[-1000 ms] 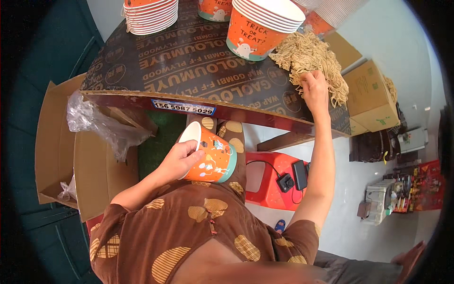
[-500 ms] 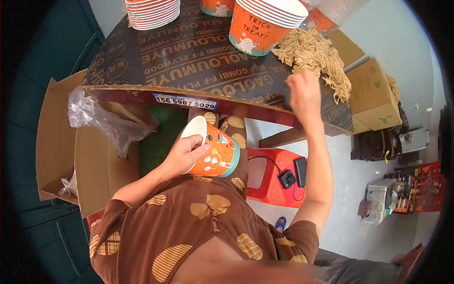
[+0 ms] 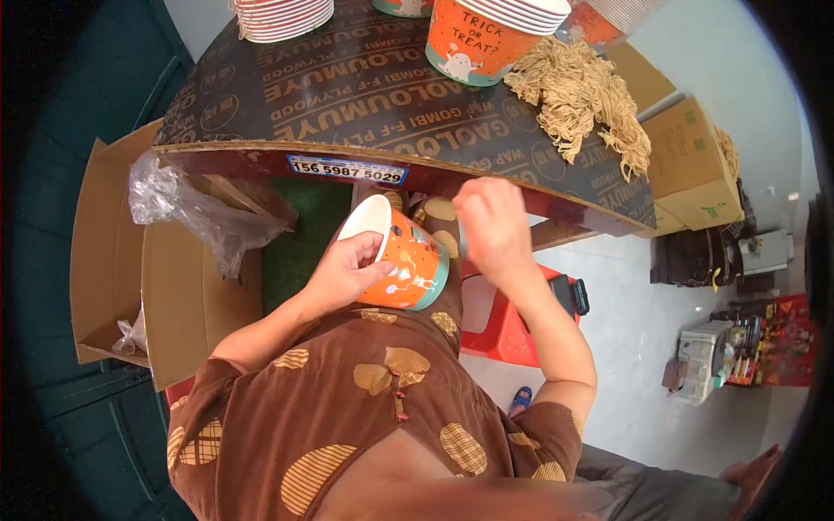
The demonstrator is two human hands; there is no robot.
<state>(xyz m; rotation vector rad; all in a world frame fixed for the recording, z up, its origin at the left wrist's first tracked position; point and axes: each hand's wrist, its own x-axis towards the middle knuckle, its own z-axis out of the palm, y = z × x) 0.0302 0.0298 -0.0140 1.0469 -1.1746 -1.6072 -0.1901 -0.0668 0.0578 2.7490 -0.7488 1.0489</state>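
My left hand (image 3: 343,271) grips an orange paper bucket (image 3: 419,267) with a teal base band and white figures, thumb outside and fingers inside its white rim. The bucket lies tilted over my lap, mouth toward the upper left. Just to its right and above the red stool hovers my right hand (image 3: 495,227), fingers curled together; what they hold, if anything, is hidden. A heap of tan twine (image 3: 578,104) spreads over the right part of the table. Next to it stands a nested stack of the same orange buckets (image 3: 476,48).
The dark plywood table (image 3: 347,108) has a curved front edge before me. More stacked buckets (image 3: 285,19) stand far left. At left is an open cardboard box (image 3: 200,286) with a clear plastic bag (image 3: 195,208). A red stool (image 3: 499,334) and cardboard boxes (image 3: 691,174) are at right.
My right hand has come from beside the twine heap down and left, off the table edge, toward the bucket. My left hand still holds the bucket, shifted slightly up and right in view.
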